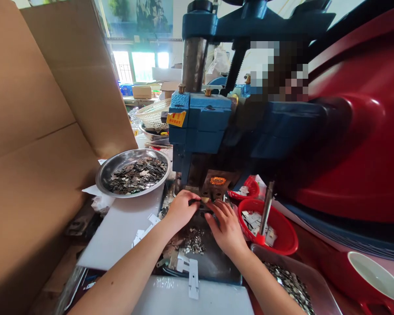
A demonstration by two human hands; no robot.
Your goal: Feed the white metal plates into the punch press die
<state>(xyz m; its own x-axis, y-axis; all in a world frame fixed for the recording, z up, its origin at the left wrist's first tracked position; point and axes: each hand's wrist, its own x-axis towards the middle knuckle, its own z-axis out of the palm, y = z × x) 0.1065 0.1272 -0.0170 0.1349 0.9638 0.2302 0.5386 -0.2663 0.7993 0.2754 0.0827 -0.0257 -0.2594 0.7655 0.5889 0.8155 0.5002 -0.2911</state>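
Observation:
Both hands work at the foot of a blue press machine [200,122]. My left hand [181,210] is closed, pinching a small dark metal piece [197,202] under the die [217,180]. My right hand [226,225] rests beside it with fingers curled toward the same spot; what its fingertips hold is hidden. Below the hands, small silvery parts [194,241] and flat white metal brackets [193,273] lie on a dark tray [216,267].
A steel bowl [109,168] of dark metal pieces stands at left on a white sheet [124,227]. Red bowls [287,236] with white pieces sit at right, a grey tray [318,284] of small parts in front. Cardboard [36,131] walls the left side. A red cup [374,280] is at bottom right.

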